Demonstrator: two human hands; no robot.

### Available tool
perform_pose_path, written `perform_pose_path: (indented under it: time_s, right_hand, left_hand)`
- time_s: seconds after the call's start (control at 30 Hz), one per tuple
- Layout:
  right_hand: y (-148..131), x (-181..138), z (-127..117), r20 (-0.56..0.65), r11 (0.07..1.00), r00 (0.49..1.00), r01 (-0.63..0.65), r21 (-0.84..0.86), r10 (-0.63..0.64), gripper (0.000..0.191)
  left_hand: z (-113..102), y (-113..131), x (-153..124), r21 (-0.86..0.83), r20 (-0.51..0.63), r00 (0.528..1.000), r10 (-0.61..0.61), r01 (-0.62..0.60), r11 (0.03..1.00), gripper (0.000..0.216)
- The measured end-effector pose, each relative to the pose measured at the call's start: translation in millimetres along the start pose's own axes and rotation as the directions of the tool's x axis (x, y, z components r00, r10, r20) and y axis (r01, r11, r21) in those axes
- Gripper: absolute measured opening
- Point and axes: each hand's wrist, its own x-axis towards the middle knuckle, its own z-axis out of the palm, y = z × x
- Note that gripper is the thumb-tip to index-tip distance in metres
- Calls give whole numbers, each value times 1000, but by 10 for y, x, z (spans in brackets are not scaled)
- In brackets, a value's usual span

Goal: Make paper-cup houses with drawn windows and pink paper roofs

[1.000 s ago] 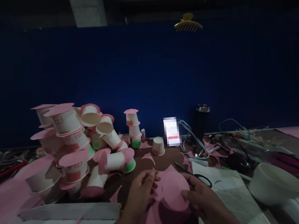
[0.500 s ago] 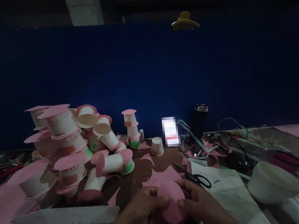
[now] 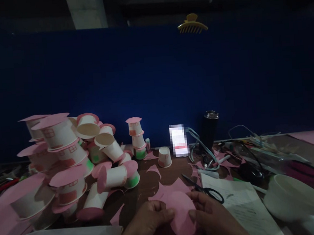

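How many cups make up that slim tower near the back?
3: the top cup, the middle cup below it, and the bottom cup, marked green. Any nested inside would be hidden.

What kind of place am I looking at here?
Probably a cluttered craft worktable: paper cups with pink paper tops are piled at left, black-handled scissors lie beside pink paper offcuts, and both hands hold a pink paper disc.

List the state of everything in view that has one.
Left hand: pinching pink disc
Right hand: pinching pink disc
Pink disc: held between both hands
Scissors: lying, not held
Lone cup: standing mouth down
Three-cup stack: standing, topped in pink
Screen: lit, pixelated
Dark flask: standing, lid unclear
Bowl: mouth up
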Motion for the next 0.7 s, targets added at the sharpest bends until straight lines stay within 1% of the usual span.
perform_pose_path:
  time_s: [0.07, 0.13, 0.17, 0.23, 0.3, 0.4, 0.5, 0.6, 0.7]
  right_hand:
    - [-37, -28, 27, -101, 999, 995, 6, -53, -12, 45]
    - [-100, -69, 70, -223, 994, 974, 22, -104, -45, 42]
    - [-135, -89, 92, -268, 994, 962, 24, -105, -52, 41]
    - [-199, -123, 124, -337, 996, 941, 14, -87, -42, 39]
    - [-246, -141, 137, -365, 997, 930, 11, -74, -37, 39]
    - [-282, -145, 138, -348, 996, 936, 29, -89, -59, 38]
    - [-284, -137, 144, -360, 993, 930, 33, -114, -72, 38]
    - [-260, -127, 155, -402, 990, 912, 27, -140, -82, 38]
    - [-227, -116, 151, -418, 985, 903, 33, -167, -101, 37]
  left_hand:
    - [3, 90, -38, -6, -41, 998, 43, -44, 999, 45]
    - [-9, 199, -74, -32, -95, 992, 83, -86, 996, 39]
    - [-26, 247, -83, -34, -175, 978, 111, -119, 992, 37]
    - [-81, 314, -74, 5, -276, 938, 212, -219, 976, 35]
    - [-155, 334, -34, 60, -338, 906, 254, -248, 967, 35]
    - [-270, 301, 59, 207, -396, 876, 275, -206, 956, 38]
    - [-362, 253, 142, 315, -409, 855, 318, -195, 929, 44]
    - [-405, 229, 178, 425, -376, 838, 395, -223, 877, 46]
    - [-406, 227, 177, 462, -381, 830, 406, -210, 862, 46]
